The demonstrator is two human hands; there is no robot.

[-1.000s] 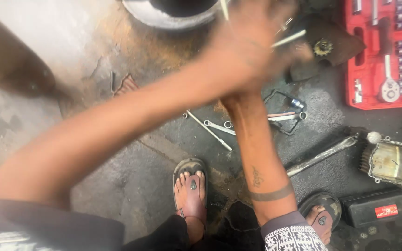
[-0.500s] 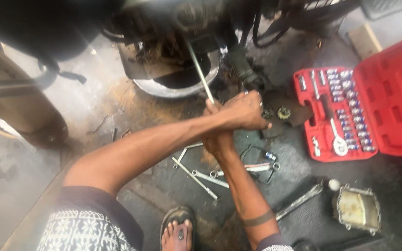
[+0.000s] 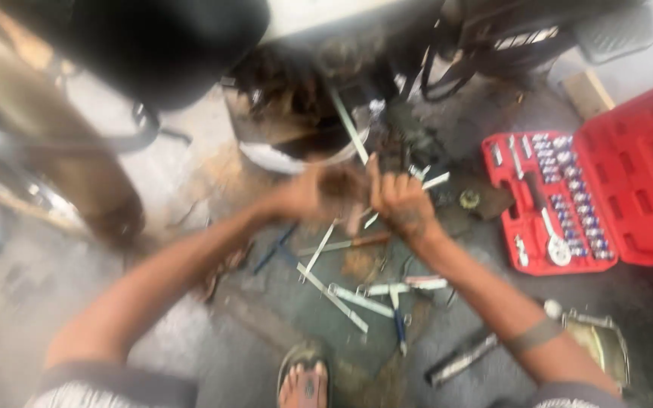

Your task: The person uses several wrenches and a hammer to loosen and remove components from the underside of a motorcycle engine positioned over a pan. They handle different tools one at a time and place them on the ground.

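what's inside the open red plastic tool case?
The open red plastic tool case holds rows of shiny metal sockets and a ratchet handle. Blur hides finer detail.

Spanners crowd the floor under the hands; the open red socket case blocks the right.

An open red plastic socket-set case lies on the floor at right, lid raised

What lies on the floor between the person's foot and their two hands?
In the head view, loose spanners lie scattered on the floor between the foot and the hands.
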